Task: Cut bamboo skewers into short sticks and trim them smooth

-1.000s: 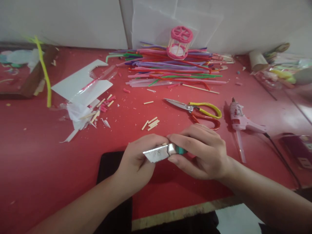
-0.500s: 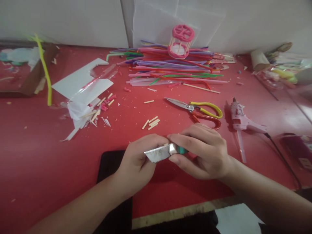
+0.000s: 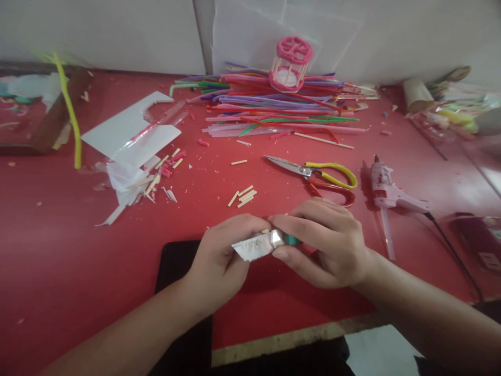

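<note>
My right hand point(image 3: 331, 243) grips a utility knife point(image 3: 254, 247) by its green handle; the wide metal blade points left across the front of my left hand. My left hand point(image 3: 223, 256) is closed, and the pale end of a small wooden stick point(image 3: 265, 231) peeps out by its fingertips, right at the blade. Most of that stick is hidden. Just beyond the hands lie several short cut wooden sticks point(image 3: 246, 196), with one more lying apart from them. Scissors point(image 3: 301, 169) with yellow and red handles rest behind my right hand.
A pink glue gun point(image 3: 385, 188) with its cord lies at the right. Colourful pipe cleaners point(image 3: 274, 109) are heaped at the back, with a small pink-rimmed cage point(image 3: 291, 65) on them. Cut white card point(image 3: 129, 128) and scraps are at the left. A black flat object point(image 3: 178, 266) sits under my left arm.
Both hands stay almost in place. The knife blade has tilted slightly and catches more light; the whole view has shifted a little.
</note>
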{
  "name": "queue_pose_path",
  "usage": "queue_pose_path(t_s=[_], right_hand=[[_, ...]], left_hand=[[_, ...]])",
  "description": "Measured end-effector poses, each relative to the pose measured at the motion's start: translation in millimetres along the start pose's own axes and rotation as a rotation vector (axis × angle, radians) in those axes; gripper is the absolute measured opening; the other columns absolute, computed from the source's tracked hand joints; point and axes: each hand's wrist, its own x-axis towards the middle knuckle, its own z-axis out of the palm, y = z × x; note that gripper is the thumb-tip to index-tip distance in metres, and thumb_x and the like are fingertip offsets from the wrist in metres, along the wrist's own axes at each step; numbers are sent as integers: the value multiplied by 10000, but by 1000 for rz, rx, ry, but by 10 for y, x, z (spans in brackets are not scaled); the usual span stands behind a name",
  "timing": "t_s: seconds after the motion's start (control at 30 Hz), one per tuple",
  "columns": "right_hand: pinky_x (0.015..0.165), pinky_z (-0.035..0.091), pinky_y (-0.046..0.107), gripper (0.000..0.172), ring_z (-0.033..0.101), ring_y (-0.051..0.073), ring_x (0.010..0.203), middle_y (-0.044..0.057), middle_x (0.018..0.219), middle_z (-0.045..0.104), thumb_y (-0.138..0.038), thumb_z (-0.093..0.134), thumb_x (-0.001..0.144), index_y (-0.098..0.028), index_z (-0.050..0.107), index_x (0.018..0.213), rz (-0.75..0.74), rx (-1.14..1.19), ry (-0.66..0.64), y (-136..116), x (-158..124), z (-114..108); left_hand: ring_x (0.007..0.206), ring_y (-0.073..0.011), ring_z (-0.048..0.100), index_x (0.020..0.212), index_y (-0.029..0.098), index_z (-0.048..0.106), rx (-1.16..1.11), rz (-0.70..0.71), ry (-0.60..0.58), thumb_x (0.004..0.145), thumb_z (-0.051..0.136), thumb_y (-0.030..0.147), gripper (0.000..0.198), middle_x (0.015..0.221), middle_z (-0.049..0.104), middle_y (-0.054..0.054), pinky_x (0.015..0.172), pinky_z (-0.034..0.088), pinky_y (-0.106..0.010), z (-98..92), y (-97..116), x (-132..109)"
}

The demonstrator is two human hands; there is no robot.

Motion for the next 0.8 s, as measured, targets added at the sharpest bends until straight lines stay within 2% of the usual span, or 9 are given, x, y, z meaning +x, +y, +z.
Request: queue_pose_path(t_s=[0.27,0.37,0.43,0.53,0.6,0.67,0.8], right_hand=[[569,457,300,245,569,148,596,64,742,655,-369,595,900,-145,670,966,2,56,-21,-17,-12,16],[581,461,286,199,595,147,621,46,755,674,-357,588,909,-180,664,958,95,22,-4,95,-3,-32],[601,466,277,149,613,146,650,30,753,680,-331,582,920,-206,662,933,209,-28,98,202,6,-100],[605,459,281,138,579,139,634,18,738,654,-316,559,933,-222,660,942,292,-69,254,285,20,-184],[597,457,280,156,561,137,623,21,731,632,-324,553,929,-206,652,958,246,-28,225,256,27,-177],[594,459,279,179,557,140,621,26,722,618,-331,556,921,-181,642,968,154,33,131,185,27,-118],[584,440,293,227,539,147,604,29,694,595,-373,577,910,-155,640,934,30,22,25,64,8,26]], left_hand=[[630,-92,585,796,198,567,65,47,-16,795,427,-3,244,729,641,32,582,454,-186,-20,35,17],[621,-97,593,801,198,580,108,159,-66,795,404,-25,284,713,641,21,583,469,-187,-18,41,-6],[632,-93,601,800,194,584,82,215,-108,810,395,-36,298,725,642,12,606,485,-179,-18,37,-18],[619,-74,593,852,190,610,125,85,35,890,447,2,252,693,624,27,636,482,-158,-21,12,-12],[617,-72,593,905,201,620,100,27,94,932,455,53,223,676,622,38,631,477,-154,-20,-12,-1],[616,-73,595,921,214,623,72,-4,94,951,445,79,225,675,624,42,624,475,-157,-12,-37,0],[726,-98,650,1057,242,577,9,-36,76,898,458,33,288,841,681,23,669,500,-184,7,-78,-40]])
